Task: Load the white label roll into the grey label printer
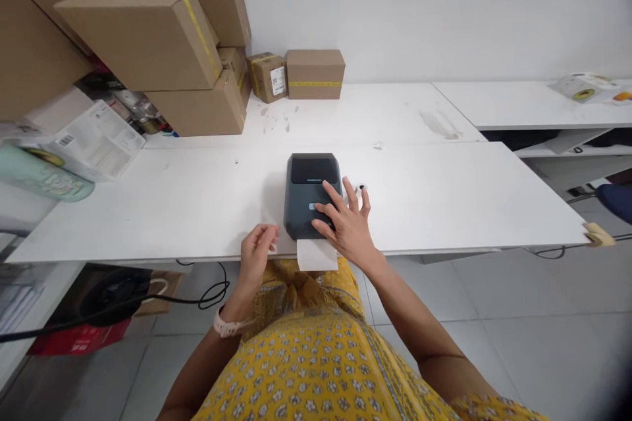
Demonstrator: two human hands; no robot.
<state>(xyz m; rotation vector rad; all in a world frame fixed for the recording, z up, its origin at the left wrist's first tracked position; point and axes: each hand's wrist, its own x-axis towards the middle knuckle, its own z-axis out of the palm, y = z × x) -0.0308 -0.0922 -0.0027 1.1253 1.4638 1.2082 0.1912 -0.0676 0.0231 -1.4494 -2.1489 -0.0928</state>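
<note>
A dark grey label printer [299, 210] sits near the front edge of the white table. My right hand [348, 220] lies over its right side with fingers spread, holding nothing. One fingertip touches the small light-blue button [312, 206] on the printer's top. From the front of the printer a blank white label strip [317, 255] hangs out past the table edge. Left of the strip, my left hand [257, 247] rests at the table edge, fingers curled in and nothing visible in them. A small white round thing with a dark centre [362, 188] is partly hidden behind my right fingers.
Cardboard boxes [148, 39] are stacked at the back left, with two smaller boxes [316, 72] beside them. A mint-green bottle [47, 171] and a clear package [93, 138] lie at the left. Black cable [214, 296] hangs below the table [444, 204].
</note>
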